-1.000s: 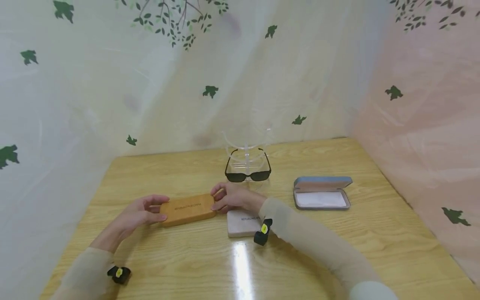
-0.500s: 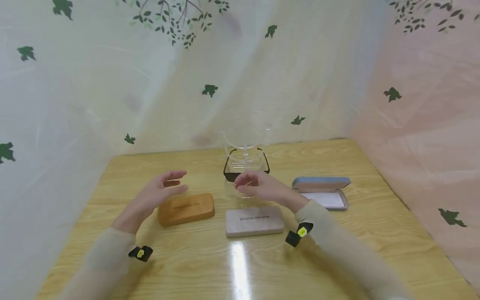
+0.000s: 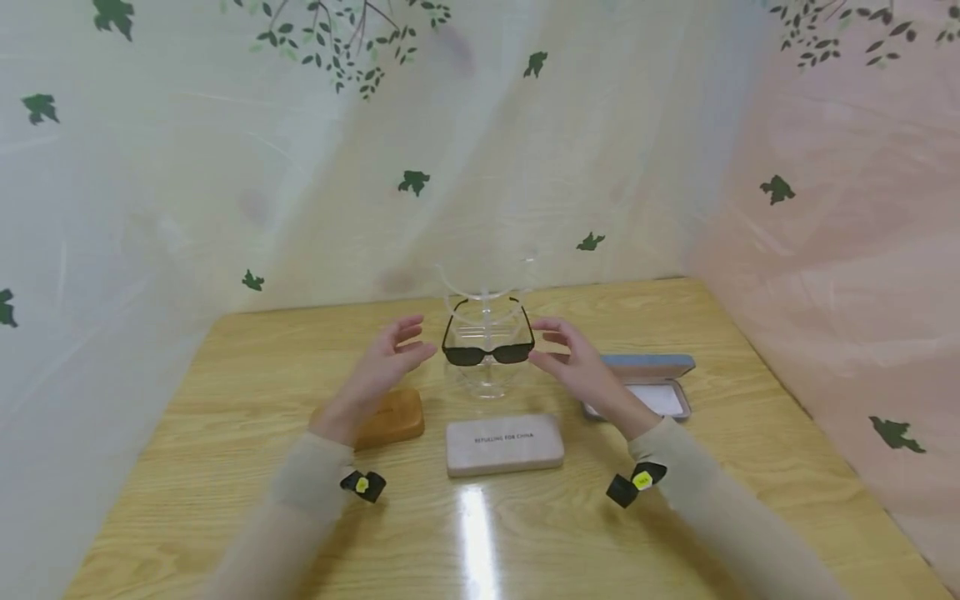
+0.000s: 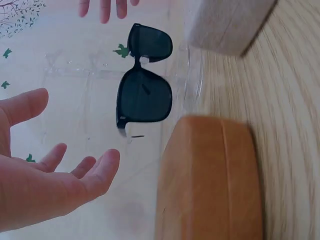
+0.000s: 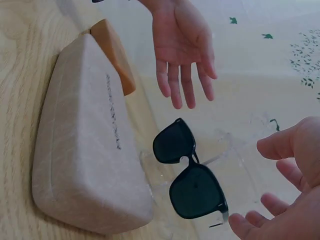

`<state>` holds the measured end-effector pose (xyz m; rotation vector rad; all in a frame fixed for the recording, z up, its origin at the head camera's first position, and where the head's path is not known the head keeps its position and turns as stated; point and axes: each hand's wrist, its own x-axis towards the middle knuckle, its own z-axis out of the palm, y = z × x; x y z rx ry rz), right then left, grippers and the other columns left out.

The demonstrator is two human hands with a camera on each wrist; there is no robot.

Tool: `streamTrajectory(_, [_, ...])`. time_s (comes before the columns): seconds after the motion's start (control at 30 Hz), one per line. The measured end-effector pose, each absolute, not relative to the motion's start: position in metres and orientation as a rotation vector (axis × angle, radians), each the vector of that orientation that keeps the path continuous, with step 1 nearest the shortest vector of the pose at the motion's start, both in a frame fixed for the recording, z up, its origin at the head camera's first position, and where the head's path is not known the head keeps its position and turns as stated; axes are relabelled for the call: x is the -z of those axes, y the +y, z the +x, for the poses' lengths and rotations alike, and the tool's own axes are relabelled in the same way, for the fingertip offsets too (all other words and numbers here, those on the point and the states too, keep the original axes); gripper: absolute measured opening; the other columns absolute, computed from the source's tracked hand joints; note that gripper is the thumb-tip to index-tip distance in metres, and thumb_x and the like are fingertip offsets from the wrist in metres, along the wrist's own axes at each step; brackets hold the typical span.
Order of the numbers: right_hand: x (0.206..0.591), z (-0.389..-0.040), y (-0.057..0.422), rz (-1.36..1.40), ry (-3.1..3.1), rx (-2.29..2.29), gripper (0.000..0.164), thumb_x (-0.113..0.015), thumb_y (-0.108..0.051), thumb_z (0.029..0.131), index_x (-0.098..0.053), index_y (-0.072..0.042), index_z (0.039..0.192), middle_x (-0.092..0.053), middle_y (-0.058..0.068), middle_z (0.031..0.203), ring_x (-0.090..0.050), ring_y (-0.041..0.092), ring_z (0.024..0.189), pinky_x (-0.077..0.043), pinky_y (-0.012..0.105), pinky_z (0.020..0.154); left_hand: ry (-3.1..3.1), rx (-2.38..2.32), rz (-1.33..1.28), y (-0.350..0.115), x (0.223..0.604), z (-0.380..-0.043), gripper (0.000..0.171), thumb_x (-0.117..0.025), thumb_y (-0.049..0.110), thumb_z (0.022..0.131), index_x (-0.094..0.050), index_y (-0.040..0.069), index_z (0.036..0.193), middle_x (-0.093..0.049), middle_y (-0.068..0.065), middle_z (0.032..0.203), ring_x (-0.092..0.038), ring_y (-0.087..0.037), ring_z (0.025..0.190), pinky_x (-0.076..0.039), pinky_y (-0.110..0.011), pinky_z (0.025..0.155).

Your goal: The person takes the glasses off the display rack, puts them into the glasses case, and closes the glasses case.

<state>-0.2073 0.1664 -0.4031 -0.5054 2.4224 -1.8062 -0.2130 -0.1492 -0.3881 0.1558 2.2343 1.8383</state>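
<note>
Left hand [image 3: 382, 360], fingers relaxed and gripping nothing, has come away from the orange case [image 3: 393, 418], at about nine o'clock from the pale case [image 3: 504, 454], and now flanks the dark sunglasses [image 3: 487, 356] on their clear stand [image 3: 486, 313] at twelve. Right hand [image 3: 583, 371] sits just beyond, equally loose and holding nothing, so near the frame I can't tell whether it touches; the blue-lidded case [image 3: 651, 362] lies toward two. To me, attention seems shifted from the orange case to the sunglasses, which remain ungripped.
</note>
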Motion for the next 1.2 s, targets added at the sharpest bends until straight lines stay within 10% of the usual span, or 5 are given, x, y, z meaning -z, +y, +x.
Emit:
streamTrajectory(0.37, [0.425,-0.216,0.170,-0.400,2.315,1.796,0.075,-0.063,-0.012,0.102,-0.018,-0.005,0.161,-0.017,0.023,0.165,-0.023,0.044,0.149,-0.030,0.057,0.117,2.271,-1.896,0.068,-0.114,0.412,-0.229,0.063,-0.073,0.019,0.095,-0.043,0.010,0.150,-0.034,-0.018,0.158,-0.037,-0.040,0.142,-0.036,-0.053,0.116])
streamTrajectory(1.2, [0.442,-0.227,0.164,-0.279,2.126,1.845,0.080,-0.061,-0.013,0.102,-0.009,-0.004,0.162,-0.028,0.028,0.159,-0.042,0.042,0.139,-0.042,0.049,0.112,2.212,-1.957,0.081,-0.113,0.443,-0.239,0.065,-0.076,0.019,0.093,-0.045,0.008,0.149,-0.046,-0.018,0.149,-0.053,-0.037,0.128,-0.051,-0.051,0.101])
